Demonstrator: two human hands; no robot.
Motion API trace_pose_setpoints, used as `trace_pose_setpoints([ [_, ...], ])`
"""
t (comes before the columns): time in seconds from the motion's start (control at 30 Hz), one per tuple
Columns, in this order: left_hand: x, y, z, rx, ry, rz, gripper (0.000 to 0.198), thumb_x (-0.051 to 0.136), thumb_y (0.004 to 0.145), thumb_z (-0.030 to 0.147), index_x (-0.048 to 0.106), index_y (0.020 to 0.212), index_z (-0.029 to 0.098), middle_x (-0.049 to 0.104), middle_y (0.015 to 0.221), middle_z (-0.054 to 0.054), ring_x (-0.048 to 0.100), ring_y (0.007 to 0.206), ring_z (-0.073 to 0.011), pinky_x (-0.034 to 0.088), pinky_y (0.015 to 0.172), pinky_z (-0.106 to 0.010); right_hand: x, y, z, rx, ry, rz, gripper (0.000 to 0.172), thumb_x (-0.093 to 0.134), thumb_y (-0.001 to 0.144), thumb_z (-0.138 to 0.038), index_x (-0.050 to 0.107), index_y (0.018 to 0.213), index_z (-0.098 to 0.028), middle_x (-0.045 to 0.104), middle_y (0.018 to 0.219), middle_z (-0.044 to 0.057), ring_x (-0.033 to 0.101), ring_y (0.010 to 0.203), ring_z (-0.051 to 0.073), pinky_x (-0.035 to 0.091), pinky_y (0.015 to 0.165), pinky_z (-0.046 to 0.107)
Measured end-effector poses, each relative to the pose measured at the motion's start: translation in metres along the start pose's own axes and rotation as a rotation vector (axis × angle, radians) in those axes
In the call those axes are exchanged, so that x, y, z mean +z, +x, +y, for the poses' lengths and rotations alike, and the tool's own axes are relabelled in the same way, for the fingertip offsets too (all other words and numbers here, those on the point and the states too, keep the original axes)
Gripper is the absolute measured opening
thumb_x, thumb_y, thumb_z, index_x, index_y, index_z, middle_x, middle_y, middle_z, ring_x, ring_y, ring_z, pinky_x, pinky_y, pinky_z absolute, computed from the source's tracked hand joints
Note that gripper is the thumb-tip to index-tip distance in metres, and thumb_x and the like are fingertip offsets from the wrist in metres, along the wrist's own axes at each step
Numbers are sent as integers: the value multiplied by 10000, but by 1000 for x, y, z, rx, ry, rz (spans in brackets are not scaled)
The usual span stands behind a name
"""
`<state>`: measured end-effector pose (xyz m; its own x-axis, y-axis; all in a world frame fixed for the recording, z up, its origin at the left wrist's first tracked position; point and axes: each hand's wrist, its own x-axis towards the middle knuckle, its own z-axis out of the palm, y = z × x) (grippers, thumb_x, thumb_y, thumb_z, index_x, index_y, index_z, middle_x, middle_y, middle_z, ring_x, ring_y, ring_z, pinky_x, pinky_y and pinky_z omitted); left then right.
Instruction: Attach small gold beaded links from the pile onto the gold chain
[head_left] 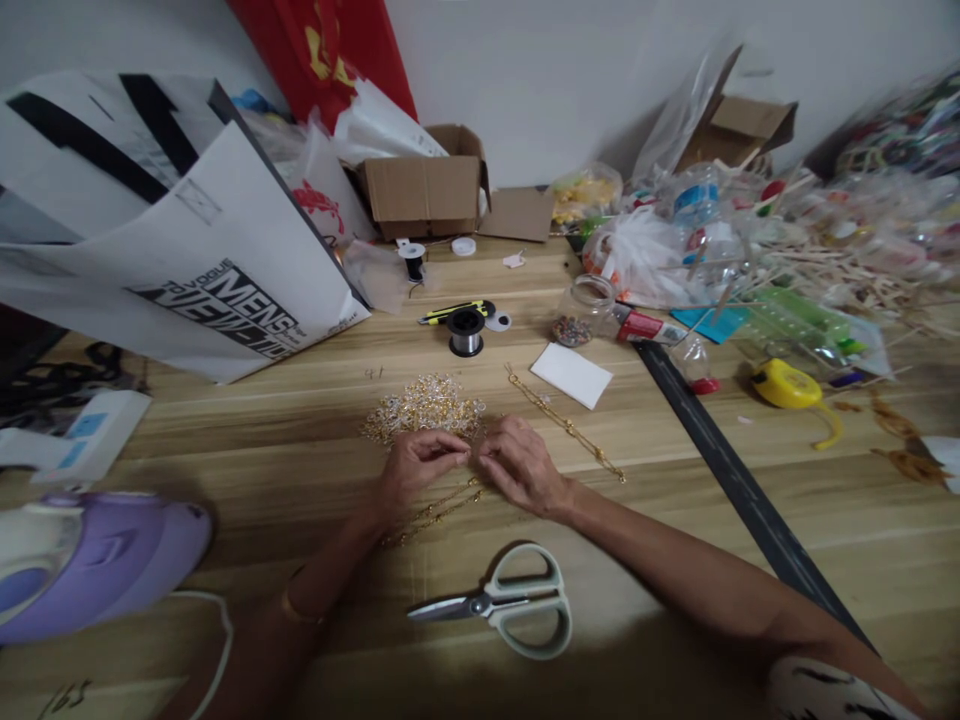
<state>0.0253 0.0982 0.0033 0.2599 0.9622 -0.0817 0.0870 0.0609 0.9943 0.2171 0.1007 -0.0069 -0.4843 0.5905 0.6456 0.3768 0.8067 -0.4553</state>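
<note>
My left hand [421, 464] and my right hand [523, 466] meet fingertip to fingertip over the table, both closed in a pinch. What they pinch is too small to make out. Just beyond the left fingers lies a heap of gold and clear beads [424, 405]. A thin gold chain [442, 510] lies under and beside my left hand. To the right, a second gold chain [568, 425] stretches diagonally across the wood. Scissors with pale handles [491, 602] lie nearer to me, blades pointing left.
Ahead stand a wire spool [466, 335], a yellow-black cutter knife [450, 312] and a jar with beads [581, 312]. A folded white paper [571, 375] lies right of the heap. A purple iron [112, 560] and a white bag [180, 250] take up the left; a yellow tape measure [785, 384] lies right.
</note>
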Motion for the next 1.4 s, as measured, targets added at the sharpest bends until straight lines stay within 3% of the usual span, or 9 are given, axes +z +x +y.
trace_pose_setpoints([
  [0.17,-2,2,-1,-54,-49,-12,88,708,656,209,699,711,141,687,644,-11,610,609,-109,471,613,-200,0,0,1,1,-13,6,24,479,857,-156,491,861,-177,547,781,50,471,768,175,367,700,323],
  [0.33,-3,2,0,-12,-14,35,71,710,657,204,686,695,148,662,663,-2,576,625,-97,447,612,-189,-1,0,0,16,-21,0,27,472,858,-168,491,843,-179,552,784,57,474,762,179,369,689,327],
  [0.77,-1,2,5,-90,-33,18,110,742,610,201,696,685,135,690,671,-20,599,619,-104,458,621,-197,-1,1,-1,21,3,-3,34,469,854,-162,498,844,-178,541,774,49,466,759,173,369,694,319],
  [1.4,0,2,7,-84,-44,-4,130,749,594,216,687,674,136,697,653,-23,620,610,-121,483,623,-221,0,-1,-1,-2,24,25,44,485,849,-152,500,875,-183,547,783,44,481,769,172,376,706,324],
])
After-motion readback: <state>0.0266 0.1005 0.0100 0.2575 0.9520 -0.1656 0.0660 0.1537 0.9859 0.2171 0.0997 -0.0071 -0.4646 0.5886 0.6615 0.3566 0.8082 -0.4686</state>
